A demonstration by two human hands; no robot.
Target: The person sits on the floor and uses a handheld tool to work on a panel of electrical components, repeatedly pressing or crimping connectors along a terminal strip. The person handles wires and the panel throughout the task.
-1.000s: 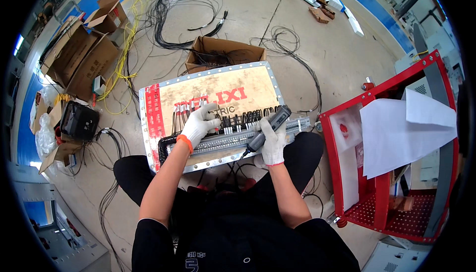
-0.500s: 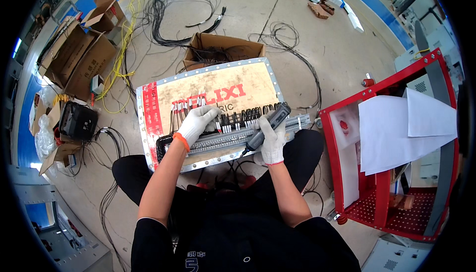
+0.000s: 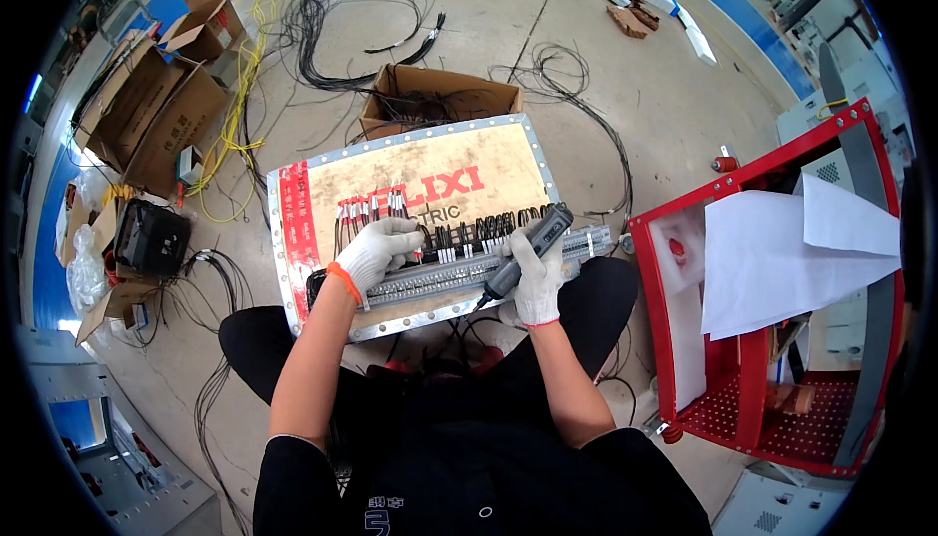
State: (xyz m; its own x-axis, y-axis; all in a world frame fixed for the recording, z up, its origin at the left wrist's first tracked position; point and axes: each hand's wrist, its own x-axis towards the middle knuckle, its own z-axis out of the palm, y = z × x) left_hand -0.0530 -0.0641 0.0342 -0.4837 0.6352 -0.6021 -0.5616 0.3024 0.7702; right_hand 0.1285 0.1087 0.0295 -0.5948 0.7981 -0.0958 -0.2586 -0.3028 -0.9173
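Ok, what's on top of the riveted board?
On the riveted board: a metal terminal strip and black wires. The left grip covers some wires and part of the strip; the right grip and grey screwdriver hide another stretch. What's under them can't be seen.

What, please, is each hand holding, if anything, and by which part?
The right hand holds a grey electric screwdriver by its mid-body. The left hand is at the black wires; whether it grips one cannot be told.
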